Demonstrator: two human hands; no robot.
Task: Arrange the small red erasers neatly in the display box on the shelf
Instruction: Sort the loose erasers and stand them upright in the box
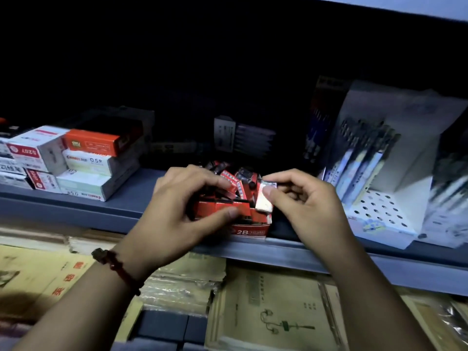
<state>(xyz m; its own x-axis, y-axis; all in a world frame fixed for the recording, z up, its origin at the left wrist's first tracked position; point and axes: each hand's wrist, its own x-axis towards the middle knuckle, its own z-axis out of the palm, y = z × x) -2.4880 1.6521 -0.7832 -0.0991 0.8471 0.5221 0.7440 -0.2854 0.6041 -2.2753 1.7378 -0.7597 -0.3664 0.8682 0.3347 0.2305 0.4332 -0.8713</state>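
Head view: the display box [250, 228] sits at the front lip of the shelf [76, 206], its red front printed 2B, and the red erasers [238, 178] fill it in a loose heap, many tilted or on edge towards the back. The right hand [304, 206] is the nearer one to the open slot: its grip pinches a single eraser [264, 198] between thumb and forefinger, pale face towards the camera, long axis roughly upright and leaning slightly, right at the box's front right corner. The slot it seems meant for lies just below and to the left of that pinch, so the move looks like a short push down and inward. The left hand [177, 214], with a bracelet [116, 267] at the wrist, closes its grip over the front row, thumb against the near side and fingers curled on top, apparently bracing the row. The shelf is flat and dim, the back of it lost in dark. Room is tight: a pen stand [379, 173] stands near on the right, stacked boxes [83, 163] sit further off on the left, and notebooks [278, 312] lie on the level below.
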